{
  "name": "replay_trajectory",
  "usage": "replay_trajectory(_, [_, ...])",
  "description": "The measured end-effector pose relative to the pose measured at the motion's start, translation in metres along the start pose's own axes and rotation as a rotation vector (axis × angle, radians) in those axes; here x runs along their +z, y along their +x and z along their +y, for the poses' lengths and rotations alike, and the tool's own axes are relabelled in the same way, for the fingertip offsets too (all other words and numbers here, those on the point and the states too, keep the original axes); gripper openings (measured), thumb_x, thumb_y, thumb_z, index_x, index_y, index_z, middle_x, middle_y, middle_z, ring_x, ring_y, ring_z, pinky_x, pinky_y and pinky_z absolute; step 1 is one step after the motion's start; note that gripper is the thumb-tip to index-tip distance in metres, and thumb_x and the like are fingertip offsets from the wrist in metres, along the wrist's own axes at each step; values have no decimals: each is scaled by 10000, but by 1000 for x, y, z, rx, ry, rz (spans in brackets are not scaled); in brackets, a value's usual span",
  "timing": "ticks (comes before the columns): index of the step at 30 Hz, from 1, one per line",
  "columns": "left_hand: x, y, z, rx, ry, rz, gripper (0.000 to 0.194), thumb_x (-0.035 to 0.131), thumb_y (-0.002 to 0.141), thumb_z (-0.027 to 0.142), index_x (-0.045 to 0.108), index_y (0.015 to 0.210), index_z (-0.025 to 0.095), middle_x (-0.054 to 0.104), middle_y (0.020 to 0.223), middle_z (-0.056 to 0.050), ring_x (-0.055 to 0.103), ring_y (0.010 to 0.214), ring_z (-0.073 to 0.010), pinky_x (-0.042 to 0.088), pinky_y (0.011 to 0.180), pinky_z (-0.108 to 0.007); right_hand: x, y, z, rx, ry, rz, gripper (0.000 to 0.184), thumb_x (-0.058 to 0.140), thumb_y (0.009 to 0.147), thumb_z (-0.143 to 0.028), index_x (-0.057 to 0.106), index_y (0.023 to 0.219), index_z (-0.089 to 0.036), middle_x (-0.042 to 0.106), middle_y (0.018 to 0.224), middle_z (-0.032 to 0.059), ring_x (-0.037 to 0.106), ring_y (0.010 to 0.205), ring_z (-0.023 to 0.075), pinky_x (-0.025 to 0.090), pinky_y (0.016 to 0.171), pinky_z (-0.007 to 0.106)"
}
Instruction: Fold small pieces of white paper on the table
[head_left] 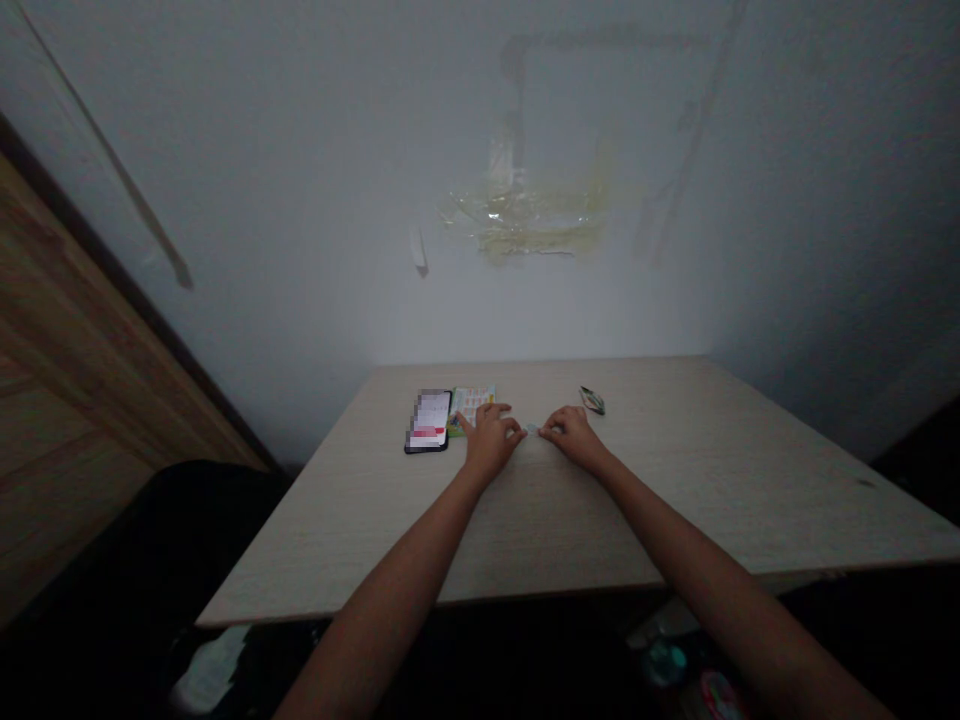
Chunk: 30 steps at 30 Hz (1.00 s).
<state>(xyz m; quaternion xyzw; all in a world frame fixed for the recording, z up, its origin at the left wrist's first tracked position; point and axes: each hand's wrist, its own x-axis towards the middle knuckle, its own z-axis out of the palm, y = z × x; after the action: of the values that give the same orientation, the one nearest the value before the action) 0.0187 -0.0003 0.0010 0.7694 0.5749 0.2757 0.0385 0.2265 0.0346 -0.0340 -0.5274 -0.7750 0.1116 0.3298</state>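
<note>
Over the middle of the table, my left hand (pixel 491 442) and my right hand (pixel 574 438) face each other with a small gap between them. A small pale piece (pixel 532 429), too small and dim to identify, spans that gap. Thumb and forefinger of my left hand pinch its left end, while the other fingers fan outward. On the opposite end, my right hand pinches it with its fingertips. Partly behind my left hand lies a colourful printed sheet (pixel 472 398). A small folded green-and-white packet or paper (pixel 592 401) rests just beyond my right hand.
A phone (pixel 429 420) with a lit screen lies left of the printed sheet on the pale wooden table (pixel 360 520). The table's back edge meets a white wall (pixel 300 200) with peeling tape. Dark, unclear items sit below the front edge, and a wooden panel (pixel 90 340) stands left.
</note>
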Motion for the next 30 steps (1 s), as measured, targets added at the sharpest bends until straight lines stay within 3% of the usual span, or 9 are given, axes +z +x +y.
replay_trajectory(7, [2, 3, 3, -73, -11, -32, 170, 659, 866, 394, 761, 815, 267, 576, 1389, -21, 384, 1336, -325, 39, 1138, -729, 2, -2, -5, 45, -70, 3, 252, 659, 853, -423, 730, 864, -182, 634, 1006, 101, 477, 1092, 264, 332, 1001, 393])
replay_trajectory(19, [10, 9, 2, -132, -17, -33, 197, 666, 842, 426, 761, 777, 266, 548, 1435, -3, 360, 1350, -343, -3, 1072, -792, 1, 0, -14, 110, -153, -23, 272, 633, 881, -439, 736, 916, -189, 600, 1092, 119, 465, 1090, 263, 333, 996, 379])
replay_trajectory(30, [6, 10, 8, -202, -30, -53, 174, 692, 812, 406, 748, 763, 249, 519, 1464, -14, 329, 1384, -320, 31, 1107, -751, 0, 4, -24, 231, -167, -50, 293, 679, 839, -450, 746, 836, -165, 603, 1116, 141, 454, 1126, 289, 326, 1006, 368])
